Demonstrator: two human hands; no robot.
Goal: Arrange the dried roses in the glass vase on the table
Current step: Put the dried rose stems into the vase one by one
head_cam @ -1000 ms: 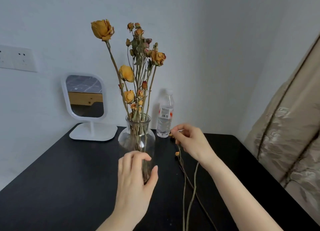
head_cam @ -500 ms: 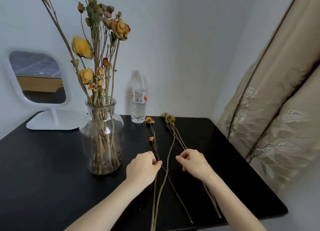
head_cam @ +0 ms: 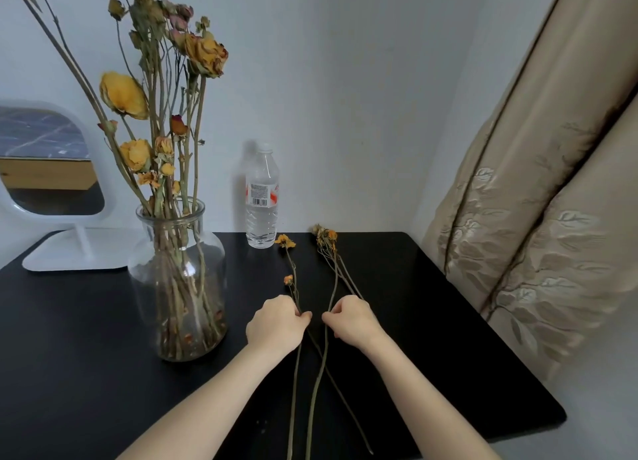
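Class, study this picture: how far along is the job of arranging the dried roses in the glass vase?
Mostly done: a tall bunch of dried roses already stands in the glass vase. In hand: the left hand and right hand are each closed around loose stems lying on the black table, none lifted yet. Left: raise these few stems and set them into the vase.

I see the glass vase (head_cam: 177, 280) standing upright on the left of the black table (head_cam: 431, 321), clear and round-shouldered, packed with dried roses (head_cam: 162, 114), yellow and faded pink heads fanning out high above its rim. To its right, loose rose stems (head_cam: 324, 342) lie flat on the table, long and thin, crossing one another, their small orange-yellow heads pointing away from me toward the wall.
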